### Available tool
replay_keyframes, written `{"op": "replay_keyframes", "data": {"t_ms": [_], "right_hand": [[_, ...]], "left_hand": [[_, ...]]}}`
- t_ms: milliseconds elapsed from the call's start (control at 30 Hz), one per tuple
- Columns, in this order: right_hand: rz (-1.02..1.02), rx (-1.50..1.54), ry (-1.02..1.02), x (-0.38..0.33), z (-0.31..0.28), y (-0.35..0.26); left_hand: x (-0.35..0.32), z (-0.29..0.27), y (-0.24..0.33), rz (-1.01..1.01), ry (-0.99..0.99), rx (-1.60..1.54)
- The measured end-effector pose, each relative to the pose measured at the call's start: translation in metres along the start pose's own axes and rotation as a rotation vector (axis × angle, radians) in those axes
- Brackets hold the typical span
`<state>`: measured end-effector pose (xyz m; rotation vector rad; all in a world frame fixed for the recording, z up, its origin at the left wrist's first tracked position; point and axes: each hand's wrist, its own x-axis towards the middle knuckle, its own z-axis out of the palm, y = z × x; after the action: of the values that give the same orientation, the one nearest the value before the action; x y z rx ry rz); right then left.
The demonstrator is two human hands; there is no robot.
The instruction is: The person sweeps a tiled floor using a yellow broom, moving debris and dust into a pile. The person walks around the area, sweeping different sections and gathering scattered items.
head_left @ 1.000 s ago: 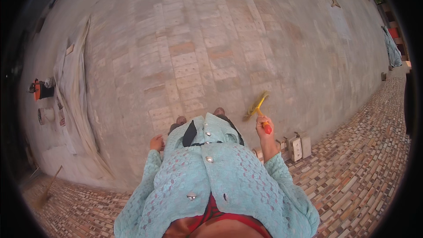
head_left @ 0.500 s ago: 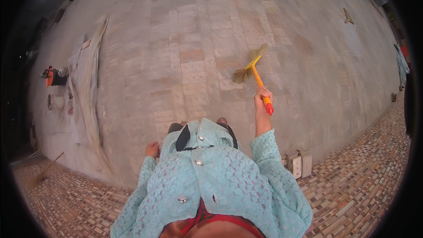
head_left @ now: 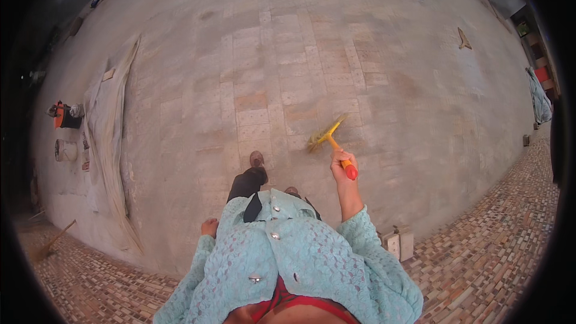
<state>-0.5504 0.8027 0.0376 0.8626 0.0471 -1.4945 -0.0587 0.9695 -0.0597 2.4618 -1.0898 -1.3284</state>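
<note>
My right hand (head_left: 342,163) is raised in front of me and grips a small hand broom (head_left: 329,138) by its orange handle; the yellow bristle head points up and to the left, over the dusty paved ground (head_left: 288,72). My left hand (head_left: 209,227) hangs low beside my light blue lace top, fingers curled, holding nothing. One foot (head_left: 257,159) in a dark shoe is stepped forward on the pavement.
A long pale sheet (head_left: 111,126) lies on the ground at the left, with an orange container (head_left: 60,114) and a pale bucket (head_left: 63,150) beyond it. Two small white blocks (head_left: 399,243) stand where the brick paving (head_left: 492,252) begins. A long-handled broom (head_left: 51,245) lies at lower left.
My right hand swung the hand broom up and forward, then brought it back down and left. I have stepped forward, and one foot now shows ahead of me.
</note>
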Motion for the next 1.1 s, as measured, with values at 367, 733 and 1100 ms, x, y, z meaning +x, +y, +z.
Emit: {"op": "replay_keyframes", "data": {"t_ms": [367,733,1100], "right_hand": [[-0.330,0.092,-0.197,-0.053,0.068,-0.023],[-0.607,0.044,-0.093,-0.066,0.036,-0.142],[-0.373,-0.198,0.299,0.122,0.117,-0.202]], "left_hand": [[0.142,0.032,0.155,0.049,-0.332,-0.053],[0.193,0.042,0.317,-0.041,-0.333,-0.162],[0.164,0.119,0.226,0.037,-0.213,-0.077]]}}
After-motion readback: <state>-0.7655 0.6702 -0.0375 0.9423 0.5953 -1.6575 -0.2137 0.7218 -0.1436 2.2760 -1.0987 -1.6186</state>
